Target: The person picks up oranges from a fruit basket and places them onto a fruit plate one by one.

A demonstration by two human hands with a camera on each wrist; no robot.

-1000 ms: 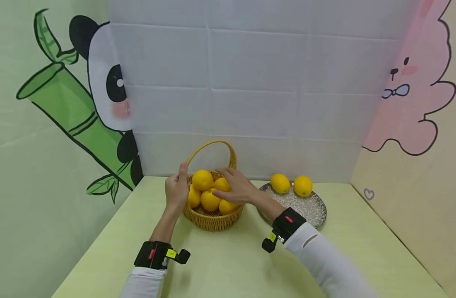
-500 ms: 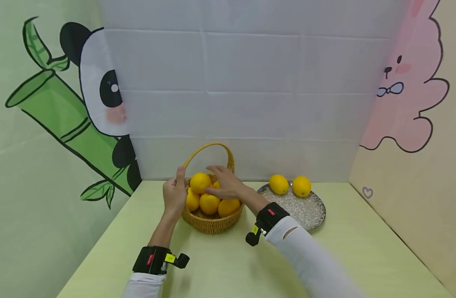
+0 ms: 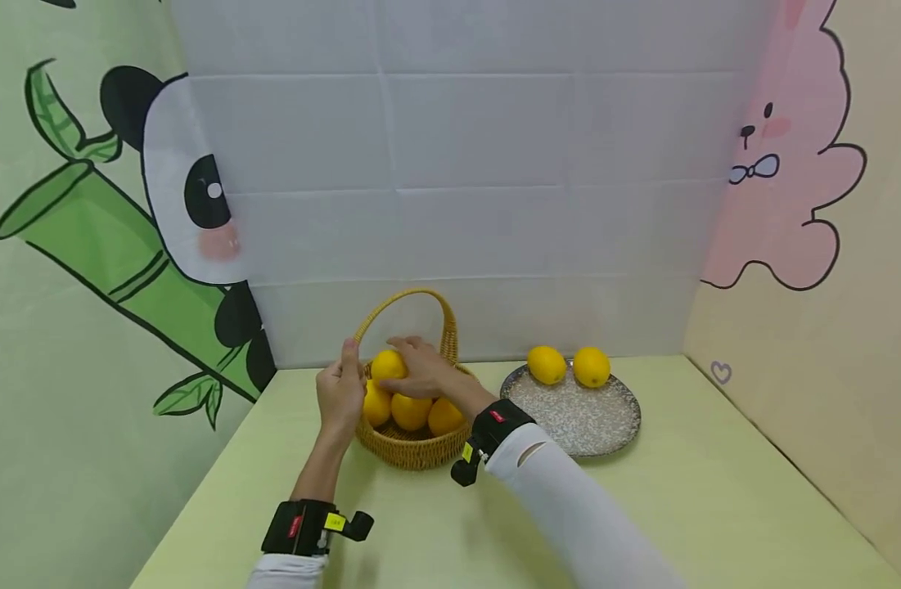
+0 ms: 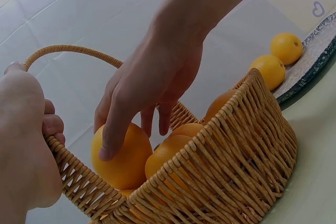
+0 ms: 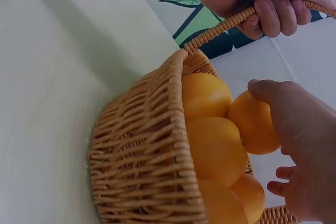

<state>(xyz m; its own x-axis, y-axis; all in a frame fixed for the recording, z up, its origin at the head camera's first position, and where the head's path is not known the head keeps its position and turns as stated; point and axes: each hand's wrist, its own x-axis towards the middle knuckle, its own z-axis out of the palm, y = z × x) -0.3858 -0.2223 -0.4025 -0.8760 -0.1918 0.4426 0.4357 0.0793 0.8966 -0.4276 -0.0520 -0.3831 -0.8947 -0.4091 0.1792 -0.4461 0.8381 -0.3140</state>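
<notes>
A wicker basket [image 3: 415,456] filled with several oranges stands on the table. My left hand [image 3: 340,401] grips the left side of its arched handle [image 4: 73,49], fingers curled round the wicker. My right hand [image 3: 423,370] reaches over the basket to the topmost orange [image 4: 122,156]. In the left wrist view the thumb lies on the near side of this orange, and a finger goes behind it. The right wrist view shows the thumb [image 5: 261,88] on the same orange, which rests against other oranges [image 5: 215,148]. The fingers' far side is partly hidden.
To the right of the basket lies a speckled grey plate [image 3: 586,421] with a dark rim. Two oranges sit at its back edge, a left one [image 3: 547,365] and a right one [image 3: 592,367]. A white cloth wall [image 3: 479,229] stands close behind.
My right hand has moved left and down over the basket, from above the right-hand oranges to the topmost one. My left hand keeps its grip on the handle. The head view has shifted slightly.
</notes>
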